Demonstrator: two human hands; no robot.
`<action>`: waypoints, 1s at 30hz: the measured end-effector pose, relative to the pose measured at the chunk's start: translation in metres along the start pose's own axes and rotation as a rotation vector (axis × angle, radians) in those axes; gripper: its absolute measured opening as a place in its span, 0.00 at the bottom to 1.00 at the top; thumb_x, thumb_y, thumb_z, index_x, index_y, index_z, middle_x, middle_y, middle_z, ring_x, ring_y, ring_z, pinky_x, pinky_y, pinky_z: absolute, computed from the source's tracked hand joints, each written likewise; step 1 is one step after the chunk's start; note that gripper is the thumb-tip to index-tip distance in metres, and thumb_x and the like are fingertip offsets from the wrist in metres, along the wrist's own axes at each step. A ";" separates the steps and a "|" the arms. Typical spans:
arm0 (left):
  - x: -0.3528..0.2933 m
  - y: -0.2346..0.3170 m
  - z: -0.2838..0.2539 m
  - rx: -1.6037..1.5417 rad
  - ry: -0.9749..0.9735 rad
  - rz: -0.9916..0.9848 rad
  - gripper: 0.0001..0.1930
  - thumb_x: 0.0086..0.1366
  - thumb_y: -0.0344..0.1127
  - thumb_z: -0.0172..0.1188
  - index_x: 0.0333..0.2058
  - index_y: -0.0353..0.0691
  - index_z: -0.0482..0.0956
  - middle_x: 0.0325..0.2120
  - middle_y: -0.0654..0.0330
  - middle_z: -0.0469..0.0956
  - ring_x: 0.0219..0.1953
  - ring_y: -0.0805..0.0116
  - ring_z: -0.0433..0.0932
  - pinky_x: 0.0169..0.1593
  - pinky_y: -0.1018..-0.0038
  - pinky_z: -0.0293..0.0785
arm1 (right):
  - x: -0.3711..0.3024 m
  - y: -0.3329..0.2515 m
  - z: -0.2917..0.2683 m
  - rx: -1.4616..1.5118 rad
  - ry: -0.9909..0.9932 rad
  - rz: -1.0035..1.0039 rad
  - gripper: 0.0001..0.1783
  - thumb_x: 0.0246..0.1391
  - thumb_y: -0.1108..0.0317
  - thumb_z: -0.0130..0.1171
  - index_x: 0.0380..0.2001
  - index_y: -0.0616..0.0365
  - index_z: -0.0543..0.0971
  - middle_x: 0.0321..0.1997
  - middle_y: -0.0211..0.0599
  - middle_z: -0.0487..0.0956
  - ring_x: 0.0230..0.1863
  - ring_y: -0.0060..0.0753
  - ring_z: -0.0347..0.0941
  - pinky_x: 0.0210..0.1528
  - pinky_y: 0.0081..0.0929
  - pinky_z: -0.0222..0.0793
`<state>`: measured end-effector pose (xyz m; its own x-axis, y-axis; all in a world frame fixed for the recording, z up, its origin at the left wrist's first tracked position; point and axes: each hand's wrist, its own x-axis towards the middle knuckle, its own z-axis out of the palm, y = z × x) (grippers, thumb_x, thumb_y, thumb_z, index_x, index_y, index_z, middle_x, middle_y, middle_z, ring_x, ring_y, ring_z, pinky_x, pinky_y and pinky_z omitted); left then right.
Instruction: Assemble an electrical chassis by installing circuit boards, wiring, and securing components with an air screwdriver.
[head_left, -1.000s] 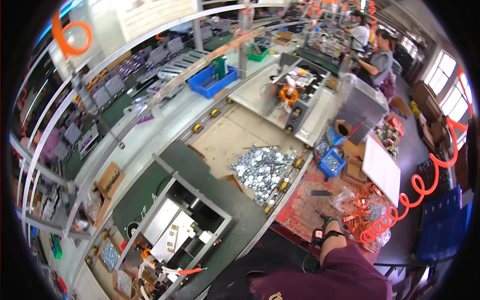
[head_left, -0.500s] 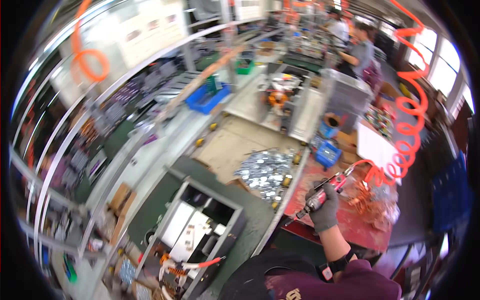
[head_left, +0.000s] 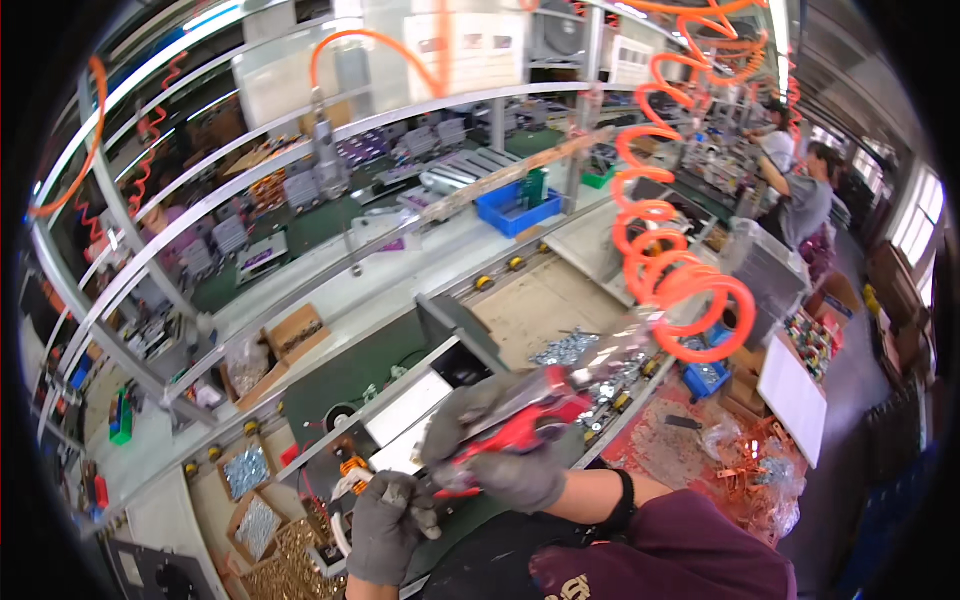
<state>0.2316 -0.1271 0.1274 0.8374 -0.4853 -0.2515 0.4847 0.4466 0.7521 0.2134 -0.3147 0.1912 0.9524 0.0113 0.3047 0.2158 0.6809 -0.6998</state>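
My right hand [head_left: 505,470], in a grey glove, is closed round a red and grey air screwdriver [head_left: 540,415]. The tool is blurred by motion and lies over the near side of a metal box [head_left: 470,345]. To the left and nearer to me, my left hand [head_left: 385,520], also gloved, has its fingers curled together. Whatever sits between those fingertips is too small or hidden to name. Beside it, orange and white wiring [head_left: 352,465] shows in the box. My right hand and the tool cover part of the box's right side.
An orange coiled air hose [head_left: 690,290] hangs over the right of the line. Cartons of screws [head_left: 255,525] stand at the lower left, loose metal parts [head_left: 565,348] beyond the box. A red bench [head_left: 650,430] lies at right; a blue bin [head_left: 520,208] stands behind. Two people work far right.
My right hand has brought the screwdriver leftward from the red bench to over the metal box. My left hand has come into view. The head view has turned to the right.
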 end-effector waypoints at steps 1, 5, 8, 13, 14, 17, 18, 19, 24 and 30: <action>0.003 -0.003 0.004 -0.004 -0.013 0.032 0.17 0.60 0.43 0.58 0.36 0.35 0.67 0.24 0.54 0.72 0.21 0.66 0.74 0.21 0.70 0.75 | -0.003 -0.001 -0.002 -0.062 0.029 0.166 0.21 0.45 0.76 0.59 0.43 0.57 0.65 0.32 0.43 0.74 0.32 0.36 0.73 0.34 0.30 0.71; 0.014 -0.003 0.021 -0.028 -0.018 0.050 0.09 0.61 0.40 0.52 0.35 0.42 0.68 0.20 0.60 0.70 0.17 0.70 0.70 0.17 0.74 0.67 | -0.001 -0.003 -0.008 -0.087 -0.051 -0.009 0.20 0.46 0.77 0.57 0.44 0.58 0.66 0.37 0.35 0.74 0.39 0.24 0.71 0.39 0.24 0.70; 0.015 0.005 0.027 0.113 -0.013 -0.043 0.07 0.63 0.37 0.50 0.33 0.41 0.70 0.21 0.62 0.69 0.21 0.74 0.68 0.23 0.79 0.65 | -0.001 -0.002 -0.010 -0.083 -0.025 -0.196 0.20 0.44 0.78 0.57 0.43 0.57 0.66 0.37 0.35 0.73 0.40 0.25 0.70 0.41 0.25 0.69; 0.027 0.002 0.024 0.183 -0.121 -0.133 0.08 0.65 0.36 0.49 0.36 0.39 0.71 0.25 0.62 0.73 0.26 0.75 0.70 0.31 0.81 0.67 | -0.011 -0.008 -0.020 -0.053 -0.090 -0.265 0.21 0.41 0.81 0.56 0.41 0.56 0.65 0.38 0.35 0.71 0.40 0.25 0.69 0.41 0.24 0.68; 0.032 -0.002 0.023 0.187 -0.125 -0.141 0.08 0.65 0.36 0.49 0.36 0.39 0.71 0.25 0.62 0.73 0.26 0.75 0.70 0.31 0.81 0.67 | -0.012 -0.010 -0.020 -0.053 -0.081 -0.269 0.21 0.41 0.81 0.56 0.41 0.56 0.65 0.38 0.35 0.71 0.40 0.25 0.69 0.41 0.24 0.68; 0.039 -0.011 0.021 0.020 -0.246 -0.120 0.20 0.61 0.43 0.56 0.45 0.35 0.67 0.27 0.57 0.74 0.20 0.72 0.73 0.17 0.77 0.71 | -0.013 -0.016 -0.015 -0.034 -0.100 -0.212 0.22 0.41 0.81 0.56 0.42 0.55 0.65 0.38 0.35 0.71 0.41 0.25 0.69 0.42 0.24 0.68; 0.039 -0.012 0.021 0.071 -0.262 -0.163 0.21 0.61 0.43 0.56 0.46 0.34 0.67 0.27 0.58 0.74 0.19 0.74 0.72 0.16 0.79 0.70 | -0.012 -0.018 -0.014 -0.096 -0.129 -0.269 0.21 0.41 0.81 0.56 0.41 0.56 0.66 0.38 0.35 0.72 0.39 0.25 0.70 0.40 0.24 0.68; 0.038 -0.011 0.021 0.111 -0.273 -0.190 0.22 0.61 0.43 0.56 0.48 0.33 0.66 0.27 0.59 0.74 0.19 0.75 0.72 0.16 0.81 0.69 | -0.010 -0.019 -0.012 -0.152 -0.167 -0.320 0.20 0.42 0.81 0.56 0.40 0.56 0.67 0.37 0.36 0.72 0.37 0.25 0.71 0.37 0.23 0.69; 0.019 -0.004 0.021 0.043 -0.124 -0.075 0.16 0.59 0.47 0.57 0.33 0.39 0.68 0.20 0.62 0.68 0.17 0.73 0.67 0.18 0.77 0.64 | -0.011 -0.021 -0.014 -0.288 -0.313 -0.297 0.18 0.47 0.76 0.57 0.42 0.53 0.66 0.31 0.38 0.71 0.29 0.29 0.71 0.29 0.26 0.71; 0.003 0.006 0.014 0.144 -0.111 -0.080 0.20 0.61 0.53 0.54 0.30 0.39 0.68 0.18 0.62 0.70 0.14 0.76 0.66 0.16 0.80 0.63 | 0.004 0.000 0.012 -0.215 -0.297 -0.476 0.17 0.50 0.66 0.62 0.41 0.49 0.68 0.17 0.31 0.70 0.17 0.27 0.68 0.20 0.27 0.69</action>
<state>0.2331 -0.1367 0.1396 0.7607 -0.5985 -0.2512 0.5009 0.2950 0.8137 0.2149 -0.3057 0.2004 0.6457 -0.0334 0.7628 0.6722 0.4986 -0.5472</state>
